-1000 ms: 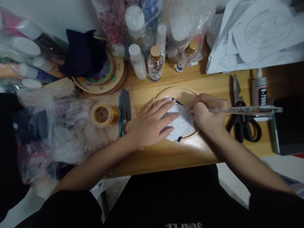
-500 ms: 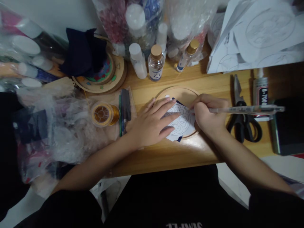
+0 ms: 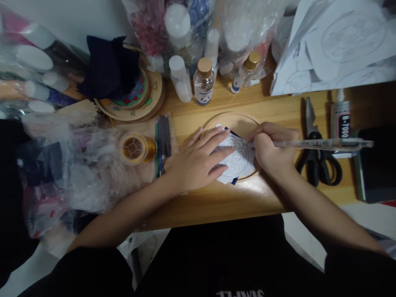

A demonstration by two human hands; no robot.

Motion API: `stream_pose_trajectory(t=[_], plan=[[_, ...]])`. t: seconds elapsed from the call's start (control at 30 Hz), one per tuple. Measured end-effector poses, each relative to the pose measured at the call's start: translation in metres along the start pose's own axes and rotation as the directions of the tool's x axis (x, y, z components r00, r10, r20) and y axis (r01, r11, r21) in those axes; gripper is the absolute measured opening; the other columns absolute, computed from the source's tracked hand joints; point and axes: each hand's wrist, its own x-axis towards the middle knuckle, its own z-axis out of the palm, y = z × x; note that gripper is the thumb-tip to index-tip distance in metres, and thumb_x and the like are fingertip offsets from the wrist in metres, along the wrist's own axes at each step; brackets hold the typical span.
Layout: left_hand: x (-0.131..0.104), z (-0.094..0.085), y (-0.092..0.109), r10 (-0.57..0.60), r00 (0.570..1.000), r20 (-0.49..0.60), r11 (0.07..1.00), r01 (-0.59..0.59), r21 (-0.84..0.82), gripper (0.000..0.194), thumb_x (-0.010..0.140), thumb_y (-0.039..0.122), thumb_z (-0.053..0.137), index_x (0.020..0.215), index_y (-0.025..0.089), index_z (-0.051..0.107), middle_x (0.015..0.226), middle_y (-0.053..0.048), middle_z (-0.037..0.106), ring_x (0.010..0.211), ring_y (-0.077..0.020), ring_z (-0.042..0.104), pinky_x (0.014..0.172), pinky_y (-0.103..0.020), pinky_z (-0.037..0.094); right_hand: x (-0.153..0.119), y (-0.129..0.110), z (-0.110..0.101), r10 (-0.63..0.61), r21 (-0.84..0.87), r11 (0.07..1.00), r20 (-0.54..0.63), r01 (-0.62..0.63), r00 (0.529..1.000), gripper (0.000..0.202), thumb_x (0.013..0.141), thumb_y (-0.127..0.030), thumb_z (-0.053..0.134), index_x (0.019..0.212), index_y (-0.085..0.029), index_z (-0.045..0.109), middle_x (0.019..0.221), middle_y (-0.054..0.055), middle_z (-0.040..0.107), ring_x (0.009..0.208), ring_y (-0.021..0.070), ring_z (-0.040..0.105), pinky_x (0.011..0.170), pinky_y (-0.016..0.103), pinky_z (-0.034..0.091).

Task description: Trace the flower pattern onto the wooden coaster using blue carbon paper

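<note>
My left hand [image 3: 201, 161] lies flat with spread fingers on a white paper [image 3: 238, 163] printed with a flower pattern. Dark blue material [image 3: 234, 181] peeks out at the paper's edges. Both lie over a round wooden hoop [image 3: 235, 117] on the table. A pen [image 3: 324, 143] is gripped in my right hand [image 3: 272, 146], its barrel pointing right. The pen's tip is at the paper's right side, mostly hidden by my fingers, so whether it touches cannot be made out.
Black-handled scissors [image 3: 318, 159], a glue tube [image 3: 341, 119] and a dark phone-like slab [image 3: 375, 165] lie right. Small bottles [image 3: 204, 82] stand behind. Left are a golden thread spool [image 3: 136, 148], pens [image 3: 162, 142] and plastic bags [image 3: 93, 169]. Pattern sheets [image 3: 337, 49] stand back right.
Hardly anything differs. The pen's far end has shifted very slightly right and down; my left hand stays in place on the paper.
</note>
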Motion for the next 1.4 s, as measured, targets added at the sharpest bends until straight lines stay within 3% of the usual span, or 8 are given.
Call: stream_pose_trajectory(t=[0.93,1.4], plan=[[0.0004,-0.0009,0.0002,-0.001,1.0,0.006,1.0,0.001,-0.002,0.038,0.092,0.032,0.06,0.128,0.02,0.061,0.151,-0.014,0.045,0.143,-0.03,0.038,0.117,-0.056,0.029,-0.0009,0.0011,-0.0001,0.003,0.043,0.999,-0.012,-0.002,1.0,0.021,0.065,-0.011,0.046,0.049,-0.024,0.045,0.044,-0.002,0.049,0.04,0.0125,0.044,0.039,0.028,0.032],[0.0001,0.0003,0.0,0.0,1.0,-0.002,1.0,0.0,-0.003,0.039,0.092,0.032,0.06,0.129,0.02,0.062,0.15,-0.015,0.045,0.143,-0.0302,0.038,0.118,-0.056,0.028,0.0013,-0.001,-0.0012,-0.049,-0.003,0.999,0.007,0.05,0.999,0.022,0.063,-0.011,0.045,0.046,-0.023,0.039,0.041,-0.003,0.045,0.037,0.0107,0.042,0.037,0.025,0.03]])
